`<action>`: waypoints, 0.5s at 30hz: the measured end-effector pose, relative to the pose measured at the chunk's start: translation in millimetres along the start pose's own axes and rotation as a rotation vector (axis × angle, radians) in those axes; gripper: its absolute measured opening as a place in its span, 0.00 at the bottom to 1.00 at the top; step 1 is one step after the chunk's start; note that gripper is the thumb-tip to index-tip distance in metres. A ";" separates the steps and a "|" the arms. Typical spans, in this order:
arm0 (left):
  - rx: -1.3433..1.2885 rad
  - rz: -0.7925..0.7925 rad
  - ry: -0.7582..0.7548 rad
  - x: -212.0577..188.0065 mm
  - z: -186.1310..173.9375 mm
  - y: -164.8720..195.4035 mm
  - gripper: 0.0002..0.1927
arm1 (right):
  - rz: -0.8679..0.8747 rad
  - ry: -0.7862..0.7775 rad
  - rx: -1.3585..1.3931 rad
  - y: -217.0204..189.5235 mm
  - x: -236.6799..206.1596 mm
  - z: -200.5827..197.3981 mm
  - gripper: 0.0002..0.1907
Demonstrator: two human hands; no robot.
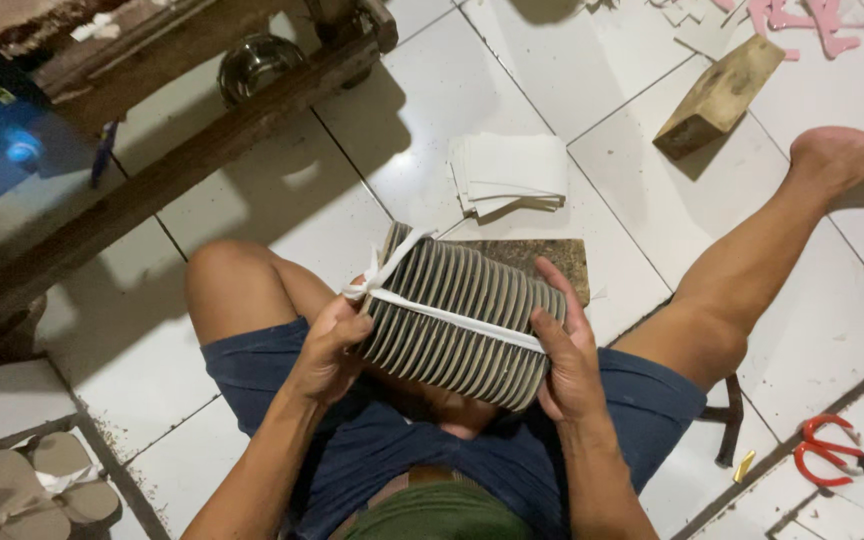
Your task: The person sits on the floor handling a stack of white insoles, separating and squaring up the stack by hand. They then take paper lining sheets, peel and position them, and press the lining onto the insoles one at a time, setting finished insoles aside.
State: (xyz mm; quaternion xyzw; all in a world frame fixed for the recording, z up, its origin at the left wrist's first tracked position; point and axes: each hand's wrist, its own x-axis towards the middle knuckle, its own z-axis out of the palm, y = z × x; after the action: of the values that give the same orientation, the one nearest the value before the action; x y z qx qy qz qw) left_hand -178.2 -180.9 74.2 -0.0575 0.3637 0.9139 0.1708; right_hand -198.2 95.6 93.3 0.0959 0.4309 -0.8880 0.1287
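I sit on a white tiled floor and hold a thick stack of flat grey soles (457, 320) over my lap, bound by a white strip (452, 317) across the middle. My left hand (330, 350) grips the stack's left end, near the strip's knotted loose end (377, 275). My right hand (564, 350) clasps the stack's right end, fingers spread over its edge. Under the far end of the stack lies a flat dark board (542, 258) on the floor.
A pile of white sheets (509, 172) lies ahead, a wooden block (720, 97) and pink scraps (802, 20) further right. Red-handled scissors (832, 462) are at my right. A wooden frame (152, 190) with a metal bowl (257, 62) stands left; sandals (22, 490) at lower left.
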 end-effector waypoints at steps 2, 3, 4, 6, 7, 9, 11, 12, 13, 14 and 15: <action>0.076 -0.011 0.016 -1.8 -1.1 -0.8 0.45 | -0.005 0.014 -0.023 -5.9 -2.8 4.8 0.40; 0.143 -0.008 0.024 -2.6 -1.2 -2.3 0.44 | -0.002 0.022 -0.036 -8.5 -3.6 6.2 0.40; 0.208 -0.006 0.034 -3.0 -0.9 -4.0 0.44 | 0.002 0.029 -0.049 -10.9 -5.1 6.8 0.40; 0.227 -0.014 0.045 -4.4 2.4 -8.0 0.42 | -0.024 0.037 -0.100 -14.1 -8.2 5.6 0.40; 0.238 -0.014 0.049 -4.4 5.1 -8.7 0.42 | -0.040 0.037 -0.125 -14.8 -9.5 4.2 0.39; 0.248 0.019 0.061 -4.2 13.0 -6.4 0.41 | -0.062 0.032 -0.188 -14.5 -10.6 0.3 0.40; 0.315 0.064 0.071 -4.7 24.8 1.7 0.41 | -0.079 0.031 -0.259 -11.5 -7.5 -3.5 0.39; 0.383 0.106 0.066 -4.1 31.8 7.9 0.42 | -0.099 0.022 -0.298 -8.7 -2.9 -5.0 0.37; 0.452 0.154 0.058 -2.5 39.6 14.9 0.43 | -0.124 0.011 -0.338 -5.3 4.1 -6.2 0.36; 0.598 0.209 0.105 -1.2 48.4 21.8 0.45 | -0.097 0.041 -0.384 -0.5 12.1 -7.1 0.35; 0.742 0.261 0.152 0.2 59.1 26.3 0.48 | -0.068 0.075 -0.429 5.4 21.4 -7.9 0.33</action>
State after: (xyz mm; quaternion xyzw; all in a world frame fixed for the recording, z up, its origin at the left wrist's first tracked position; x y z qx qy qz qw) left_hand -186.5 -158.2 134.2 -0.0128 0.6848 0.7278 0.0349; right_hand -216.4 95.4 78.4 0.0846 0.6173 -0.7757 0.1002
